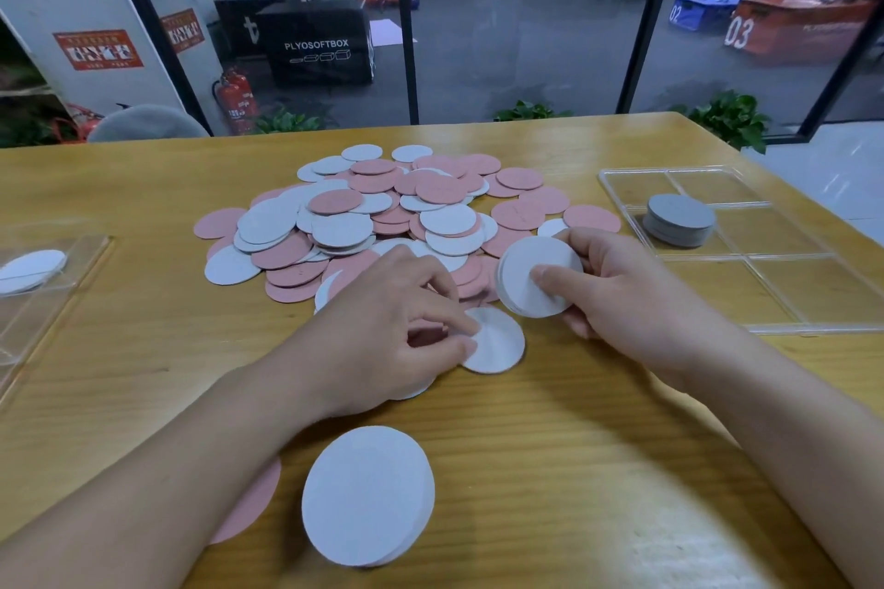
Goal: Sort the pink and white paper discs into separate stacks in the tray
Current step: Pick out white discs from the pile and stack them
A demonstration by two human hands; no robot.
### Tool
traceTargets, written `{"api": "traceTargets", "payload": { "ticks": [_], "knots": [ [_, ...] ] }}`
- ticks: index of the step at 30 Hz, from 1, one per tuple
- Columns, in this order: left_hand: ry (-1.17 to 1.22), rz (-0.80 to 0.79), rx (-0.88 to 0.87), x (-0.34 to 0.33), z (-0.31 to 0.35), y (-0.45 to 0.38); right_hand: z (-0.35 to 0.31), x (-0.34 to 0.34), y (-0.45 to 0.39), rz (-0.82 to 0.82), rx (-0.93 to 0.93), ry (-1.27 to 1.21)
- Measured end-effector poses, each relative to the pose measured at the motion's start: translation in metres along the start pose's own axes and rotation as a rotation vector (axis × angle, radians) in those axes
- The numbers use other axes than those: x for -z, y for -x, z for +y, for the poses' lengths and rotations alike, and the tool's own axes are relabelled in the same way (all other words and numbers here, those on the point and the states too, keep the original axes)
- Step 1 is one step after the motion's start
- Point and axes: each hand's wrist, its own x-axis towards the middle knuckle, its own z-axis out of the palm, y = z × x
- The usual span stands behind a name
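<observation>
The left hand (406, 325) lies low over the wooden worktop (574, 445), its fingers curled, with thumb and forefinger pinching the near edge of a single white disc (497, 340) that lies flat on the wood just to its right. The right hand (617, 282) is raised slightly beside it, gripping a small stack of white discs (531, 277) tilted toward the camera, thumb pressed on the stack's face and the other fingers wrapped behind. The two hands are close together but not touching. Beyond both hands spreads a loose heap of pink and white discs (392, 215), overlapping in no order. Nearer the person than the left hand, beside the left forearm, sits a thick white stack (368, 495), and a pink disc (253, 507) shows partly from under that forearm. To the right of the right hand, and a little farther away, rests a clear divided tray (784, 282); one of its far compartments holds a neat stack of discs that looks grey (679, 218). Far to the left of the left hand, another clear tray (71, 263) holds white discs (31, 270).
</observation>
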Motion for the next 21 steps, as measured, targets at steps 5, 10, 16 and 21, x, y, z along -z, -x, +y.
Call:
{"api": "traceTargets", "payload": {
  "ticks": [5, 10, 16, 21],
  "knots": [
    [0.069, -0.031, 0.003, 0.0, 0.007, 0.0, -0.001, -0.001, 0.002, -0.009, -0.007, -0.014],
    [-0.039, -0.153, 0.035, 0.001, 0.009, -0.004, -0.004, -0.002, 0.004, -0.015, -0.011, -0.018],
    [0.279, 0.013, 0.147, -0.004, 0.012, -0.005, -0.008, -0.004, 0.007, -0.037, 0.025, -0.097],
    [0.59, 0.132, 0.195, 0.003, 0.007, -0.006, -0.013, -0.007, 0.009, -0.131, 0.009, -0.258]
  ]
}}
